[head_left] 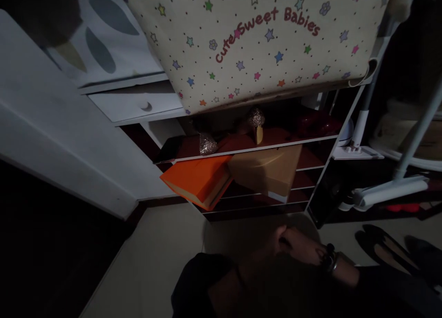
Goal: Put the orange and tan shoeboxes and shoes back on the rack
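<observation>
Brown box [264,169], white lower corner, beside orange box [198,177]

Cream cloth [252,46], star-printed, lettered "Cute Sweet Babies", hanging over the unit's front; leaf-patterned cover [110,27], white and grey, to its left; white drawer [129,107] with round knob, beneath; glittery piece [207,145] on the upper shelf [231,143]; pole-mounted cleaning head [393,192], pale, at right; dark flat shoes [362,244] on pale floor [138,258]; white wall [62,106], left.
</observation>
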`<state>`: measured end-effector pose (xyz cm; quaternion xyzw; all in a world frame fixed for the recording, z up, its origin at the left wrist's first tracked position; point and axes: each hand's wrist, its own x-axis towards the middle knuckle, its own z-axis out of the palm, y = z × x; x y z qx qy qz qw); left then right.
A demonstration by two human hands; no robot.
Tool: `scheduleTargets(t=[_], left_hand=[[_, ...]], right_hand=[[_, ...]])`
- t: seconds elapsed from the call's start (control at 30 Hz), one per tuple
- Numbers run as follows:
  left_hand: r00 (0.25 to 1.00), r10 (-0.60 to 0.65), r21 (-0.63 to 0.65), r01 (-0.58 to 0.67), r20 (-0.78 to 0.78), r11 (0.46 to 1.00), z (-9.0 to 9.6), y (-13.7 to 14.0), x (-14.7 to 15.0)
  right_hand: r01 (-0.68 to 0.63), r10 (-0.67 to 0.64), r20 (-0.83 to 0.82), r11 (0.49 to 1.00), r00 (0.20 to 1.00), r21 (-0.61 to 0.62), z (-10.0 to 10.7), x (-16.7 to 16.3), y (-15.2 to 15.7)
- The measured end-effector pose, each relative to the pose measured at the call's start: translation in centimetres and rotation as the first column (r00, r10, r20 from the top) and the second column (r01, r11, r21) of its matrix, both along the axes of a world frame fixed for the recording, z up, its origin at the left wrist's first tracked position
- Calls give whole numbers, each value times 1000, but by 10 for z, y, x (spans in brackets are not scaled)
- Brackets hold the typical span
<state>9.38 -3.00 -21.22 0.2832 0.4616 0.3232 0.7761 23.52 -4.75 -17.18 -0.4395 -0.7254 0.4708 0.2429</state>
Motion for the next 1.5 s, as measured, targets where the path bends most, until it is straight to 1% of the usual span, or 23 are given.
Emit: scheduleTargets(t=[0.07, 0.13, 0.2, 0.27, 0.33, 0.47, 0.53, 0.7, 0.83, 0.9, 1.1, 1.23, 1.3, 1.4, 1.5], left_hand=[[997, -52, -61, 48, -58, 997, 10, 0, -5], [987, -106, -67, 99, -118, 993, 20, 2, -10], [977, -139, -41, 134, -161, 990, 29, 3, -16], [972, -153, -21, 151, -177, 988, 35, 4, -23], [976, -145, 2, 147, -165, 989, 40, 3, -31], [985, -129, 100, 141, -114, 985, 48, -3, -49], [986, -122, 119, 135, -115, 984, 51, -6, -57], [989, -87, 136, 103, -118, 985, 55, -9, -68], [988, -71, 106, 85, -136, 991, 55, -9, -65], [990, -70, 114, 84, -124, 990, 55, -10, -63], [987, -105, 128, 121, -122, 984, 56, -8, -60], [986, -114, 154, 133, -125, 979, 63, 5, -64], [987, -113, 224, 136, -113, 965, 72, 15, -68], [996, -91, 387, 93, -25, 917, 92, 28, -76], [999, -6, 467, -11, 36, 884, 121, 36, -86]], right_hand=[[-44, 43, -49, 999, 998, -29, 0, -1, 2], [-67, 57, -108, 993, 993, -92, -1, -3, 7], [-67, 47, -138, 987, 989, -148, -3, -6, 13], [-57, 32, -141, 983, 990, -175, -5, -10, 21], [-59, 29, -155, 979, 987, -196, -4, -15, 28], [-75, 17, -211, 960, 977, -270, 1, -28, 34], [-82, 13, -225, 951, 974, -297, 4, -34, 35], [-112, 44, -236, 952, 971, -286, 4, -46, 33], [-115, 44, -227, 944, 973, -309, 4, -47, 33], [-116, 44, -224, 940, 974, -320, 4, -46, 34], [-125, 59, -225, 947, 973, -296, 9, -41, 36], [-113, 57, -218, 960, 974, -256, 22, -42, 45], [-100, 49, -225, 970, 973, -220, 33, -43, 52], [-61, 18, -260, 986, 965, -157, 57, -44, 62], [16, -56, -343, 993, 938, -118, 87, -46, 65]])
